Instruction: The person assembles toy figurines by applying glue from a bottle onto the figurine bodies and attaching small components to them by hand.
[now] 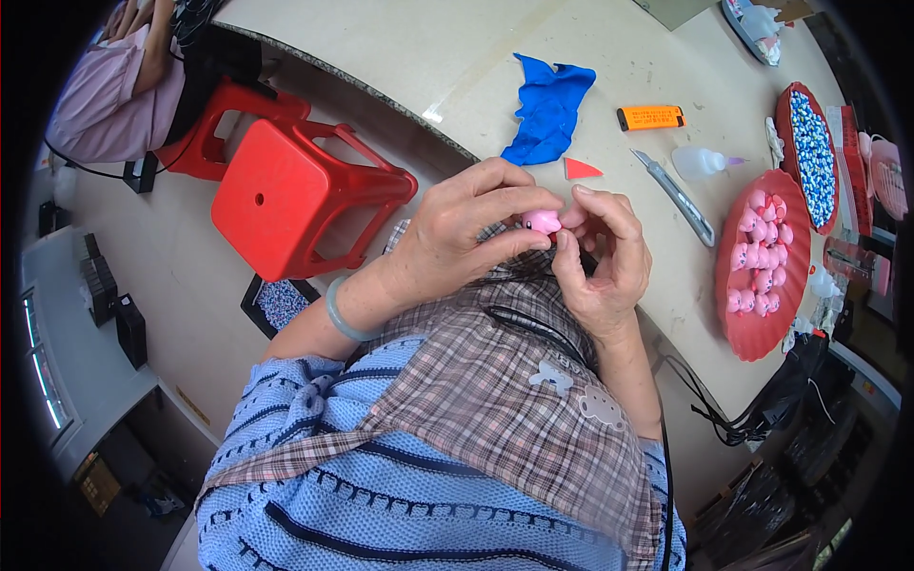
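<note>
Close in front of my body, a small round pink figurine (541, 222) is pinched between the thumb and fingers of my left hand (443, 233). My right hand (611, 266) meets it from the other side, thumb and fingertips closed on its edge. A bit of red shows at the figurine's underside, partly hidden by the fingers. On the table just beyond lie a red triangular piece (582, 168) and a crumpled blue cloth (550, 109). Many similar pink figurines (762, 255) sit in a red scalloped tray (741, 328) to the right.
A grey utility knife (678, 202), a small white squeeze bottle (698, 163) and an orange box-shaped object (652, 117) lie on the table (457, 48). Farther right, another red tray (788, 124) holds blue and white bits. Red stools (271, 200) and a seated person (119, 95) are at left.
</note>
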{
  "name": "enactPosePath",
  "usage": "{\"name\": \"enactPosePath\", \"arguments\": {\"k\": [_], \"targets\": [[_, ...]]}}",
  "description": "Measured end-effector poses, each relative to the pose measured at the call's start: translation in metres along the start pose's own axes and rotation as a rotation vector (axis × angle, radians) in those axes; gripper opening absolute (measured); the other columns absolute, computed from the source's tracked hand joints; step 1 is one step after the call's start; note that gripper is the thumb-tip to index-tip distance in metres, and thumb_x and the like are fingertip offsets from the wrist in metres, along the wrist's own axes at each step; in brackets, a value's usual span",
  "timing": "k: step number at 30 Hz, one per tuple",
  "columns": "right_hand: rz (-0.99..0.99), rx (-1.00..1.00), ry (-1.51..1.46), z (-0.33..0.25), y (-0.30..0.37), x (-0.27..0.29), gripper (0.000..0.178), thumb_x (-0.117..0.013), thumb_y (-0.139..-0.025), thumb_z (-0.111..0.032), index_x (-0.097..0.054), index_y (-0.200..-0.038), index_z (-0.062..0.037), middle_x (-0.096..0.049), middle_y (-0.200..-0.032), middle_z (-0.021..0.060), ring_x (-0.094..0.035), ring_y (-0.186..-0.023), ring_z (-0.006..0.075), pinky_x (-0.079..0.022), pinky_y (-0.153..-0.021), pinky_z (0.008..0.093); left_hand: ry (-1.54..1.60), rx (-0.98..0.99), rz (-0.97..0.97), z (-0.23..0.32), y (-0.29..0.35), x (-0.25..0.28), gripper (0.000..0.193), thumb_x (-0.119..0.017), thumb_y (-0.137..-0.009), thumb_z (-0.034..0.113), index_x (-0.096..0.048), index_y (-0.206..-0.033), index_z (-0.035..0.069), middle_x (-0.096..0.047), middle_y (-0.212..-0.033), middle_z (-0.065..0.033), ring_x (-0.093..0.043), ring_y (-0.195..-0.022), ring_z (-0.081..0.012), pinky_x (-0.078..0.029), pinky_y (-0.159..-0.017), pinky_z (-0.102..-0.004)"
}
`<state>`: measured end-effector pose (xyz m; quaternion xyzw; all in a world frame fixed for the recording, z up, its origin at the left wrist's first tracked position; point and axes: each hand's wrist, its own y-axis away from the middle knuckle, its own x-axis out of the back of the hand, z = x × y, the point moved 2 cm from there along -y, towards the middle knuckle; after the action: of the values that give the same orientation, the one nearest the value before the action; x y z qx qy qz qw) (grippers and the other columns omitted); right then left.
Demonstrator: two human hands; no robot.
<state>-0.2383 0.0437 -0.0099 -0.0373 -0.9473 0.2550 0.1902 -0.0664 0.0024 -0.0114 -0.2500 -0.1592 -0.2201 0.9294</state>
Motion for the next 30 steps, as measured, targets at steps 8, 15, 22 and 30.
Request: {"name": "enactPosePath", "arguments": {"k": [8,15,22,30], "targets": [[-0.015,0.055,0.077,0.002,-0.001,0.001,0.047,-0.067,-0.072,0.012,-0.06,-0.116,-0.0015,-0.063,-0.091,0.0086,-0.059,-0.068,0.0127,-0.047,-0.055,0.0229,-0.041,0.006,0.038,0.003,-0.003,-0.003,0.025,-0.076,-0.078,0.012,-0.07,-0.101,0.003,-0.062,-0.095,-0.0092,-0.064,-0.08,-0.0205,-0.054,-0.066,-0.0297],[0.035,-0.037,-0.055,0.007,0.0,0.003,0.045,-0.067,-0.073,0.013,-0.06,-0.115,-0.0016,-0.062,-0.092,0.0085,-0.06,-0.07,0.012,-0.048,-0.057,0.0224,-0.018,0.05,0.014,0.007,-0.01,-0.004,0.033,-0.078,-0.075,0.005,-0.069,-0.106,0.001,-0.065,-0.098,-0.0102,-0.066,-0.082,-0.0173,-0.056,-0.068,-0.0266],[0.016,-0.08,-0.089,0.009,-0.003,0.01,0.038,-0.065,-0.076,0.01,-0.062,-0.113,-0.0012,-0.06,-0.103,0.0127,-0.06,-0.079,0.0136,-0.05,-0.065,0.0261,0.016,0.137,-0.012,0.016,-0.011,0.004,0.042,-0.078,-0.074,0.005,-0.064,-0.113,0.001,-0.065,-0.099,-0.0103,-0.064,-0.082,-0.0194,-0.054,-0.07,-0.0301],[-0.066,-0.382,-0.324,0.004,-0.003,0.01,0.035,-0.071,-0.083,-0.004,-0.061,-0.117,-0.0011,-0.062,-0.105,0.0128,-0.064,-0.087,0.0193,-0.054,-0.075,0.0295,-0.127,-0.113,-0.007,0.018,-0.024,-0.002,0.042,-0.077,-0.073,0.003,-0.065,-0.113,0.002,-0.065,-0.101,-0.014,-0.065,-0.089,-0.0286,-0.055,-0.075,-0.0364]]}}
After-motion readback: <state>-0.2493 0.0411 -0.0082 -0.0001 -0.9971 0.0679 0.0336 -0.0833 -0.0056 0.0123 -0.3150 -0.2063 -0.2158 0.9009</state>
